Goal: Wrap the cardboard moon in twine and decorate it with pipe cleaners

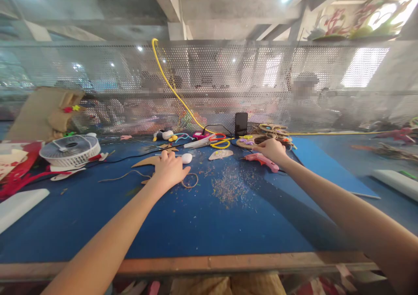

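Observation:
My left hand (170, 171) lies palm down over the blue mat, thumb apart from the fingers, fingertips among small parts. Beside it are a curved tan piece (145, 161), a white egg-shaped piece (187, 158) and a loop of thin brown cord (192, 181). My right hand (272, 150) is closed, fingertips together at the edge of a round brown piece (243, 143) with purple shapes on it. What it pinches, if anything, is hidden. Just below that hand lies a pink hot glue gun (264, 161).
Scissors (220, 144) with red and yellow handles lie mid-table near a clear scrap (220, 154). Crumbs (231, 186) are scattered in front. A phone (241, 124) stands at the back, below a perforated screen (209, 81). A white fan (70, 149) sits left.

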{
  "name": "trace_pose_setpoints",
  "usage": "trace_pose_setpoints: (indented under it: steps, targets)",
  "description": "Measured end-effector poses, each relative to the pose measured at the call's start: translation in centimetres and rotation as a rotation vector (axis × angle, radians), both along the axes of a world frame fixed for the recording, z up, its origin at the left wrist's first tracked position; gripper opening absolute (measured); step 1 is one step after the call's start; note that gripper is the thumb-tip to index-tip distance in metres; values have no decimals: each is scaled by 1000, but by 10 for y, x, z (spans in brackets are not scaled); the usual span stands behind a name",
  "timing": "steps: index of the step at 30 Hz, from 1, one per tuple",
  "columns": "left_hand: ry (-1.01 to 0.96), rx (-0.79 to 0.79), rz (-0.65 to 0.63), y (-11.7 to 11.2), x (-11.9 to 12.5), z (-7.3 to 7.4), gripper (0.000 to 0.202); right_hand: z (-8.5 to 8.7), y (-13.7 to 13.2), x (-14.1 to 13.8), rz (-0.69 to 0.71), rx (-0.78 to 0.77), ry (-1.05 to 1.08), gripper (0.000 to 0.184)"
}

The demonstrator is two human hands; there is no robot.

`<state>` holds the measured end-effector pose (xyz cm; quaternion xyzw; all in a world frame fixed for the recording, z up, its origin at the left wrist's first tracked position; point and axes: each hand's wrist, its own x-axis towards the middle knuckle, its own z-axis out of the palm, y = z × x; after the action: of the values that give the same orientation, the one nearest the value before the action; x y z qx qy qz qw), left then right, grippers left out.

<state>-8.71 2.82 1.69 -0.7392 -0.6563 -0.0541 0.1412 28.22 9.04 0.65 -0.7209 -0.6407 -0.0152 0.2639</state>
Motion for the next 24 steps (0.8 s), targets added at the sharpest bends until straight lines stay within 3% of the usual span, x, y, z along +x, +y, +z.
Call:
trace_pose_setpoints:
  steps: [6, 12, 17, 21, 24]
  targets:
    - [-12, -47, -36, -7, 0, -12, 45, 2, 3, -29, 20, -26, 1, 33]
    - [-20, -26, -73, -10, 0, -14, 41, 0, -3, -30, 85, -25, 43, 33]
    - [-45, -61, -80, -7, -4, -13, 32, -2, -16, -37, 321, -41, 79, 33]
    - [-105, 15, -91, 0, -6, -17, 24, 2, -19, -56, 530, -17, 50, 31]
    - [-125, 82, -73, 10, -8, -22, 28, 7, -20, -67, 709, -19, -10, 30]
